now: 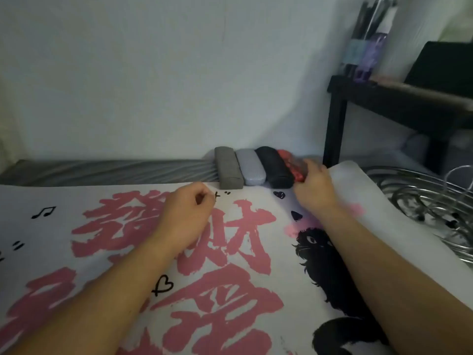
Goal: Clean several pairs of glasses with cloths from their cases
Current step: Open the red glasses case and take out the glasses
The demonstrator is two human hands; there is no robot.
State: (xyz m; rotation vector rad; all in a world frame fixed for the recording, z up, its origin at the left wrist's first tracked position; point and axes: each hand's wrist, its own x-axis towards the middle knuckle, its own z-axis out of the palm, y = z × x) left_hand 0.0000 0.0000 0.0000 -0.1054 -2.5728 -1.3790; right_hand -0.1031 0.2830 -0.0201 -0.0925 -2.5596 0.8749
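We see four cases at the mat's (pixel 128 252) far edge, centre frame: grey (pixel 227 170), lilac (pixel 250 167), black (pixel 275 166), red (pixel 289 162). Right hand (pixel 313 187) grips the red case; left hand (pixel 184 213) curled, grip holding nothing. Mat spreads wide lower left.

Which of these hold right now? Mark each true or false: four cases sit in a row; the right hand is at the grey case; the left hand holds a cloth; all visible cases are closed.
1. Four cases sit side by side. True: grey case, light case, black case, red case.
2. The right hand is at the grey case. False: it is at the red one.
3. The left hand holds a cloth. False: its fingers are curled, empty.
4. The grey, light and black cases are closed. True.
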